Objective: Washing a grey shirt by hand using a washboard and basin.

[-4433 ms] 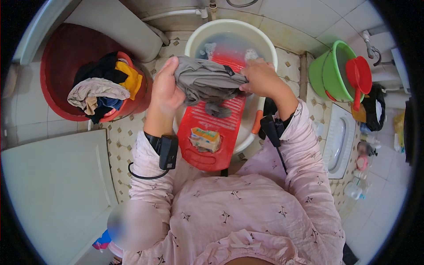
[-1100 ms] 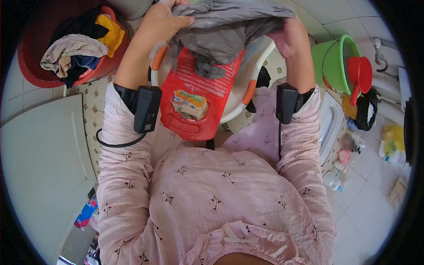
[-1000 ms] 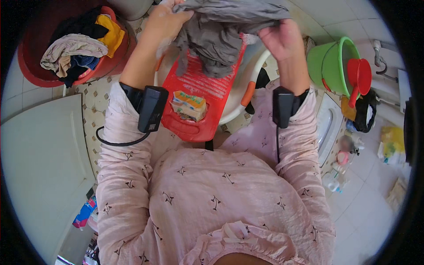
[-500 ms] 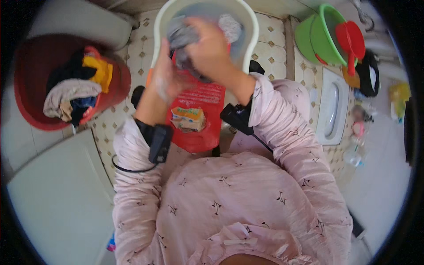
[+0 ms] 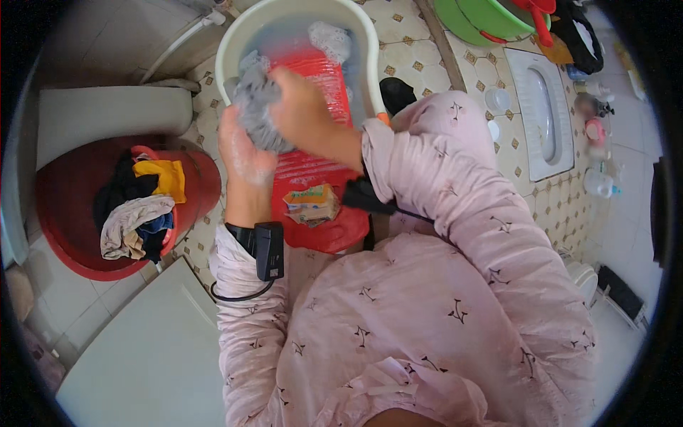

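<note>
A bunched grey cloth (image 5: 257, 107), wet and sudsy, is held between my two hands over the washbasin (image 5: 371, 53). My left hand (image 5: 244, 151) supports it from the left and below, with some foam on the skin; part of its fingers is hidden behind the cloth. On the other side, my right hand (image 5: 302, 107) grips the cloth, slightly smeared by motion. Under them a red washboard (image 5: 302, 173) slopes out of the cloudy water toward me. A bar of soap in a torn yellow wrapper (image 5: 311, 204) rests on its lower end.
At left, a large red tub (image 5: 60, 213) contains a smaller red bucket (image 5: 201, 181) with clothes. A light foamy bundle (image 5: 329, 41) lies in the basin. Far right are a green bucket (image 5: 455, 21), a red dipper (image 5: 542, 28), a squat toilet (image 5: 544, 117) and several bottles.
My view has shifted, so the basin and buckets appear elsewhere in the picture. The grey cloth remains between my hands, now more spread out and lighter-looking.
</note>
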Action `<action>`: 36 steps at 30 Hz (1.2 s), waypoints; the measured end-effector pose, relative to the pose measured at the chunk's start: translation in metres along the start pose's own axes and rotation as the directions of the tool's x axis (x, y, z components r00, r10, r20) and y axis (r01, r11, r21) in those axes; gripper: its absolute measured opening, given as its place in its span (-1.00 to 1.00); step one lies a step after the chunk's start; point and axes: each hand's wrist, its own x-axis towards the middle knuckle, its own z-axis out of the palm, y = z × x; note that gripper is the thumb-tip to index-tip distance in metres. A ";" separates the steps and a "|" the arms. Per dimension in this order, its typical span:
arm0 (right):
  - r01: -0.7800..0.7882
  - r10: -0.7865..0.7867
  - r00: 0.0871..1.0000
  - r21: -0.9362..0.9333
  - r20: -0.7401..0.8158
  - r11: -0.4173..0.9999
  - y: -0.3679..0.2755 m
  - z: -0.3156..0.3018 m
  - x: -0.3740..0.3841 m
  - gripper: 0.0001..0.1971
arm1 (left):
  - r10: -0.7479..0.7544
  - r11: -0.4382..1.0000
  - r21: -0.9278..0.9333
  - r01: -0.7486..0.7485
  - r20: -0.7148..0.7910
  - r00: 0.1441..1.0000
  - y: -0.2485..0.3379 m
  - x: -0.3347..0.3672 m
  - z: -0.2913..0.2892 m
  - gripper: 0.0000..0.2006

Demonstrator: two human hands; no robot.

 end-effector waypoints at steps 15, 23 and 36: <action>-0.210 0.211 0.966 -0.021 0.148 0.978 0.012 -0.002 0.018 -0.55 | 0.191 0.974 0.112 -0.197 0.061 0.980 0.007 -0.017 0.006 -0.85; -0.644 0.251 0.683 0.403 0.686 0.651 0.006 -0.049 0.044 -0.35 | 0.126 0.928 0.295 -0.227 0.324 0.938 -0.029 -0.043 0.021 -0.67; 0.730 -0.686 0.645 -0.006 0.337 0.684 -0.033 -0.022 -0.016 -0.67 | -0.107 0.980 -0.169 0.103 -0.019 0.994 -0.011 -0.003 -0.024 -0.74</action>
